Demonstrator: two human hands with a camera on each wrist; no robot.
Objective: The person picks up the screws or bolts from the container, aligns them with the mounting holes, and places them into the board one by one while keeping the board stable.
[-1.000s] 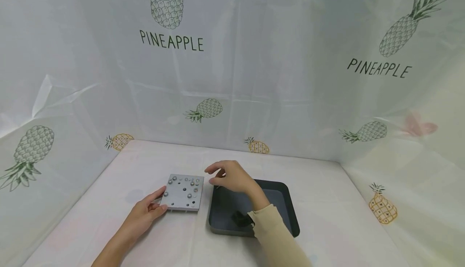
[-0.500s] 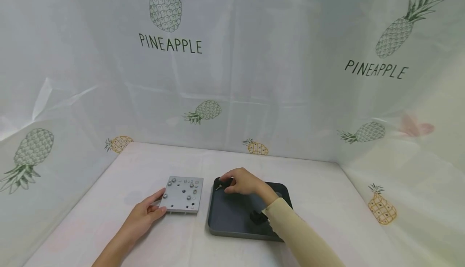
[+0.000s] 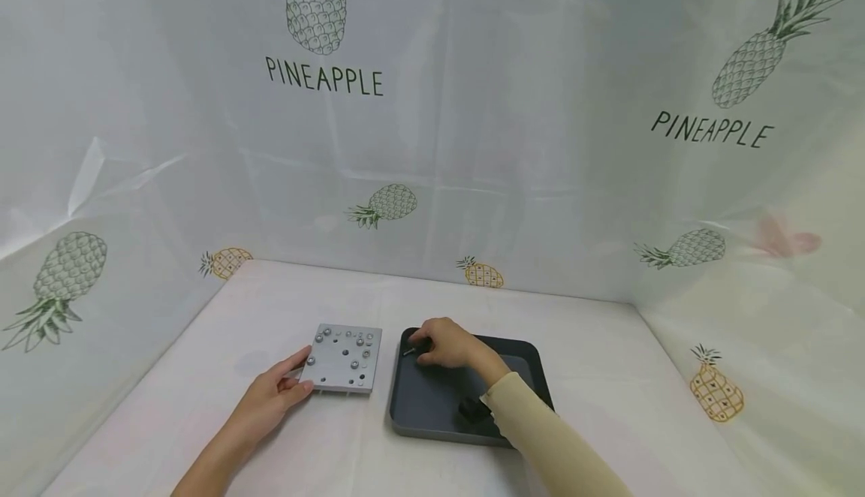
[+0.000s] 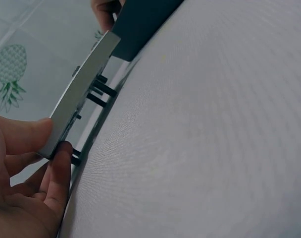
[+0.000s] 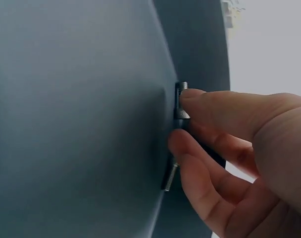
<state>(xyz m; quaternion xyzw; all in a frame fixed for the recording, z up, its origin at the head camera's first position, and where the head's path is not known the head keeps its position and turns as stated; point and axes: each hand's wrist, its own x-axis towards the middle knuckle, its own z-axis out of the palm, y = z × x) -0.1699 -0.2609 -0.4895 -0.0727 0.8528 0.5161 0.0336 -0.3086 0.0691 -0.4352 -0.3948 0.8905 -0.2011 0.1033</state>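
The left hand (image 3: 270, 399) pinches a metal plate (image 3: 336, 371); the right hand (image 3: 446, 343), at a screw (image 5: 181, 113) in the tray (image 3: 429, 399), grips unclearly.

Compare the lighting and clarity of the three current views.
Head: soft, bright light, pale sheen on the printed sheet; left wrist: dark pegs under the metal plate lose detail in shade; right wrist: bluish cast, shadow on the tray beside the right hand's fingers, near-white glare beyond.

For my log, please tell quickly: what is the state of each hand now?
Left hand: holding the metal plate by its edge.
Right hand: at a screw in the tray; grip cannot be told.
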